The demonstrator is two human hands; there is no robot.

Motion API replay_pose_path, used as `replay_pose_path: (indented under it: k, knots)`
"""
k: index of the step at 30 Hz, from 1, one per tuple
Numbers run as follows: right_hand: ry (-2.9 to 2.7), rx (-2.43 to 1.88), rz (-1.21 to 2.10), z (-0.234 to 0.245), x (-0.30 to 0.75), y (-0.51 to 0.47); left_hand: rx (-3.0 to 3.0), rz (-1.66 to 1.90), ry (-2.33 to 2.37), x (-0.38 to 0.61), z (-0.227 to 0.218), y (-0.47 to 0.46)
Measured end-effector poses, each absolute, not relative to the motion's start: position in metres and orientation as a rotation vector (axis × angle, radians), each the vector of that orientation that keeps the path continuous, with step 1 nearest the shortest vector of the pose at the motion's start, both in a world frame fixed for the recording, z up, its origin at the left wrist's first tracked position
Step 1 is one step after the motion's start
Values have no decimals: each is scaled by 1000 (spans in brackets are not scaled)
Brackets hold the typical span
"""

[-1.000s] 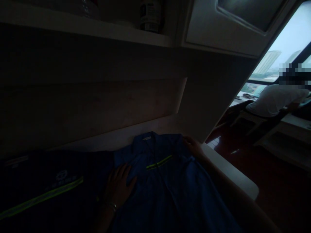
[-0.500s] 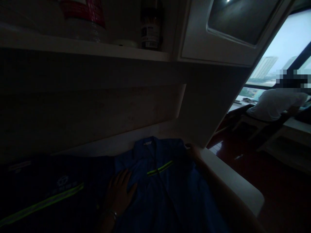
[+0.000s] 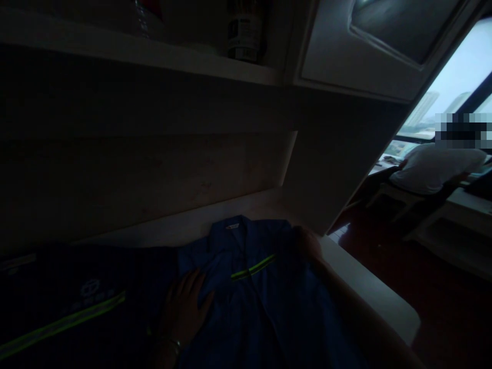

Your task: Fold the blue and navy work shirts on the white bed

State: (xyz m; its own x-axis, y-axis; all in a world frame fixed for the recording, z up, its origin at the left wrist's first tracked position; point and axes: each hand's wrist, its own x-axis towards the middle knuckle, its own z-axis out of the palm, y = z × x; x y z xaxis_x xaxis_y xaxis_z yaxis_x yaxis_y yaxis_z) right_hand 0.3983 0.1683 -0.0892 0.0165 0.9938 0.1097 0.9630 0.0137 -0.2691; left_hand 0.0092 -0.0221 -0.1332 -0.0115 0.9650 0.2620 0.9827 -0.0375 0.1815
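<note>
A blue work shirt (image 3: 253,302) with a yellow-green reflective stripe lies spread on a pale counter (image 3: 369,292), collar toward the wall. My left hand (image 3: 186,307) rests flat on its left chest, fingers stretched out, a bracelet at the wrist. My right hand (image 3: 309,245) sits at the shirt's right shoulder near the counter's end; in the dim light its fingers look curled on the cloth. A darker garment (image 3: 77,302) with a reflective stripe and a pale logo lies to the left.
A shelf (image 3: 154,51) overhead carries bottles and a dark jar (image 3: 244,31). A cabinet door (image 3: 369,46) hangs at upper right. Beyond the counter's end, a person in a white top (image 3: 434,166) sits at a desk by a bright window.
Both hands stay on the shirt almost where they were. The view has shifted slightly, and the right hand has edged a little along the shoulder.
</note>
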Motion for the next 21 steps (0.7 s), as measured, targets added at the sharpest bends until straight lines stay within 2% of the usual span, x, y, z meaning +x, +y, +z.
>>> replay_pose_path:
  k: [3, 8, 10, 14, 18, 21]
  knots:
    - [-2049, -2032, 139, -92, 372, 177, -2166, -496, -2108, 9, -133, -22]
    - [-2248, -1798, 317, -106, 336, 186, -2163, -493, -2061, 8, -133, -24]
    - [-2234, -1753, 246, -111, 333, 189, -2159, -489, -2059, 8, -132, -25]
    - [-2077, -1922, 0, -120, 337, 197, -2172, -447, -2074, 10, -126, -25]
    - [-2205, -2026, 214, -117, 337, 201, -2181, -413, -2087, 13, -121, -27]
    - [-2121, -2050, 231, -104, 333, 194, -2197, -435, -2069, 11, -122, -26]
